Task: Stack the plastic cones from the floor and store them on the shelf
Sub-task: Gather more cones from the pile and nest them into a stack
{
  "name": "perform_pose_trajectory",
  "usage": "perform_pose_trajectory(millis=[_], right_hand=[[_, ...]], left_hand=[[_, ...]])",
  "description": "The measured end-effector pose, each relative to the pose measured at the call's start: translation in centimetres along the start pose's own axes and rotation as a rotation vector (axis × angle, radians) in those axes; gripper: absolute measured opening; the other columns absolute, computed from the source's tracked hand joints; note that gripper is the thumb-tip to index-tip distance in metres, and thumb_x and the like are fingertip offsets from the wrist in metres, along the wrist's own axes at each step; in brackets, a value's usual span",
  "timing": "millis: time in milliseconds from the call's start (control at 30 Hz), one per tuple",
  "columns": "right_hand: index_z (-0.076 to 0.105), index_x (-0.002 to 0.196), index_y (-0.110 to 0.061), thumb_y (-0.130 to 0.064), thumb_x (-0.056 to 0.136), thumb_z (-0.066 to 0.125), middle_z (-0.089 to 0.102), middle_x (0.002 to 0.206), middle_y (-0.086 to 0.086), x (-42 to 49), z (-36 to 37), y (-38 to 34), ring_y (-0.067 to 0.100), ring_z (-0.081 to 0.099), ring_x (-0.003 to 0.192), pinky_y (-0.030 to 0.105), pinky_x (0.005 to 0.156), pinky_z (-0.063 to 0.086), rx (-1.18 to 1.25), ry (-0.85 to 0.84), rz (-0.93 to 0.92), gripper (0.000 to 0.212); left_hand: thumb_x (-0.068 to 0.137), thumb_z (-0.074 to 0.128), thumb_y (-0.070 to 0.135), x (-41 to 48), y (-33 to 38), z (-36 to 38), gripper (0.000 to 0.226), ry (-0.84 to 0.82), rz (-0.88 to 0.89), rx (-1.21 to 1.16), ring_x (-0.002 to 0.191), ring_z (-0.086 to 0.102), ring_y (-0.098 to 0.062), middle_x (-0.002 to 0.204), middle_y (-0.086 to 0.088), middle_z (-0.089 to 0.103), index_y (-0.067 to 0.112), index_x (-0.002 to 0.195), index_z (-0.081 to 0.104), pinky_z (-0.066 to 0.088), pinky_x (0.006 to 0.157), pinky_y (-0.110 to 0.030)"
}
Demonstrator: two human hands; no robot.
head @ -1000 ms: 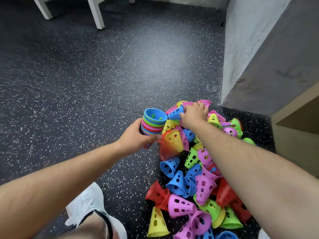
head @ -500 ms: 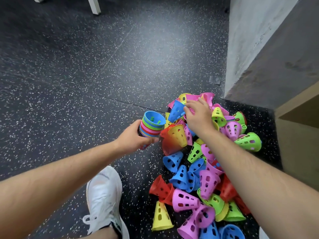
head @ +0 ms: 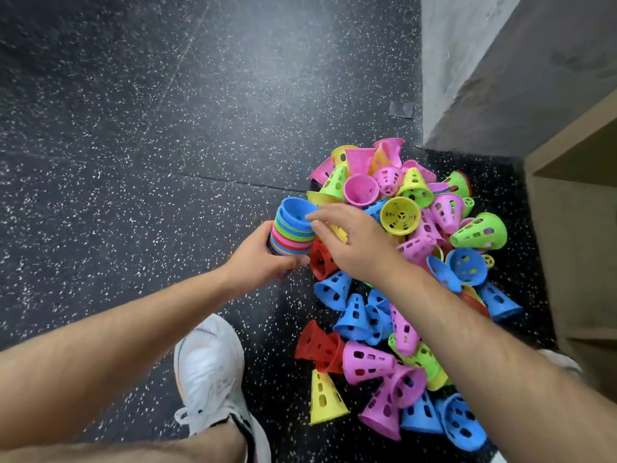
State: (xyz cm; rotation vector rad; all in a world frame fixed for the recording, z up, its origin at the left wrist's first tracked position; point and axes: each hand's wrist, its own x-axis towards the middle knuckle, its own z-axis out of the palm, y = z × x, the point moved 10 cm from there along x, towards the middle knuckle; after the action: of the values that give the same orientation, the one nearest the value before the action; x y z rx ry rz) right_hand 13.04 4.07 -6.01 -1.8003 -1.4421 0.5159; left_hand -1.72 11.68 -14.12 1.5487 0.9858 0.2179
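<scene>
On the dark speckled floor (head: pixel 167 128), beside a loose pile of cones (head: pixel 364 362), a nested stack of cones (head: pixel 292 228) was gripped by the left hand (head: pixel 257 259). Its blue top rim was touched by the right hand (head: pixel 354 242), fingers loosely spread; the stack's lower end was hidden.

Multicoloured nested cone stack (head: pixel 292 228) upright beside jumbled cone pile (head: pixel 400 279).
</scene>
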Motion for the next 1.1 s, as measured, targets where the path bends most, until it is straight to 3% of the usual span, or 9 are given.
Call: perform_pose_trajectory(millis=[133,267,400,500,667,800,900,1000,1100], right_hand=[[0.056,0.136,-0.028,-0.038,0.098,0.052,0.062,0.133,-0.008,-0.8,1.8,2.5,0.008,0.051,0.128,0.033,0.110,0.040,0.036,-0.117,0.170,0.039],[0.051,0.143,-0.017,-0.016,0.099,0.052,0.053,0.143,0.001,0.1,0.6,4.1,0.024,0.042,0.133,0.038,0.115,0.031,-0.260,-0.101,0.169,0.044],[0.042,0.150,-0.027,-0.022,0.101,0.051,0.038,0.156,-0.003,0.4,2.0,6.0,0.026,0.032,0.139,0.046,0.116,0.030,-0.495,-0.276,0.214,0.050],[0.047,0.145,-0.024,-0.026,0.102,0.052,0.044,0.149,0.000,0.6,2.5,5.7,0.026,0.035,0.135,0.044,0.111,0.035,-0.547,-0.294,0.192,0.044],[0.061,0.115,-0.014,-0.023,0.103,0.051,0.056,0.121,0.006,0.3,0.6,4.6,0.028,0.046,0.117,0.042,0.097,0.041,-0.375,-0.158,0.206,0.018],[0.063,0.109,-0.017,-0.023,0.101,0.053,0.059,0.112,0.004,-1.0,-2.0,3.4,0.022,0.051,0.104,0.031,0.087,0.038,-0.199,0.030,0.219,0.014],[0.064,0.107,-0.017,-0.023,0.100,0.057,0.058,0.108,-0.001,-2.0,-2.8,1.9,0.012,0.049,0.090,0.027,0.082,0.040,-0.043,0.160,0.190,0.012],[0.064,0.103,-0.013,-0.018,0.099,0.058,0.060,0.109,0.001,-2.9,-2.3,0.3,0.009,0.052,0.099,0.024,0.091,0.042,0.029,0.230,0.108,0.009],[0.063,0.102,-0.011,-0.019,0.099,0.057,0.060,0.115,0.007,-3.6,-0.9,-0.2,0.023,0.056,0.116,0.039,0.101,0.044,0.060,0.226,0.081,0.010]], left_hand=[[0.073,0.092,0.009,0.2,-1.0,0.2,0.061,-0.031,-0.031,0.024,0.080,0.063,-0.018,0.106,-0.020,0.071,0.008,0.120,0.053,0.057,0.072,-0.044],[0.073,0.091,0.009,0.2,-2.3,-0.1,0.061,-0.011,-0.044,0.042,0.077,0.064,-0.020,0.101,-0.017,0.071,0.007,0.119,0.050,0.056,0.069,-0.038],[0.072,0.091,0.008,0.1,-3.4,0.3,0.065,-0.019,-0.036,0.069,0.080,0.066,-0.018,0.103,-0.013,0.071,0.012,0.124,0.051,0.057,0.072,-0.039],[0.071,0.093,0.009,-0.1,-3.8,0.9,0.071,-0.022,-0.020,0.063,0.084,0.066,-0.011,0.109,-0.010,0.071,0.016,0.127,0.051,0.057,0.076,-0.034],[0.070,0.093,0.008,-0.9,-5.0,1.6,0.073,-0.025,-0.046,0.050,0.086,0.067,-0.008,0.113,-0.009,0.071,0.018,0.129,0.051,0.059,0.074,-0.028],[0.059,0.092,0.022,-1.6,-5.2,1.9,0.081,-0.010,-0.031,0.066,0.095,0.068,-0.005,0.115,0.001,0.070,0.021,0.129,0.050,0.053,0.084,-0.021],[0.059,0.091,0.025,-1.7,-5.3,2.1,0.081,-0.009,-0.025,0.071,0.098,0.068,-0.007,0.115,0.002,0.070,0.021,0.129,0.050,0.055,0.087,-0.026],[0.069,0.093,0.011,-1.6,-5.4,2.6,0.075,-0.031,-0.013,0.077,0.091,0.065,0.003,0.113,0.002,0.068,0.017,0.128,0.047,0.052,0.085,-0.021],[0.072,0.091,0.009,-1.5,-5.6,2.7,0.074,-0.035,0.003,0.081,0.089,0.063,0.008,0.113,0.002,0.065,0.016,0.129,0.044,0.051,0.083,-0.018]])
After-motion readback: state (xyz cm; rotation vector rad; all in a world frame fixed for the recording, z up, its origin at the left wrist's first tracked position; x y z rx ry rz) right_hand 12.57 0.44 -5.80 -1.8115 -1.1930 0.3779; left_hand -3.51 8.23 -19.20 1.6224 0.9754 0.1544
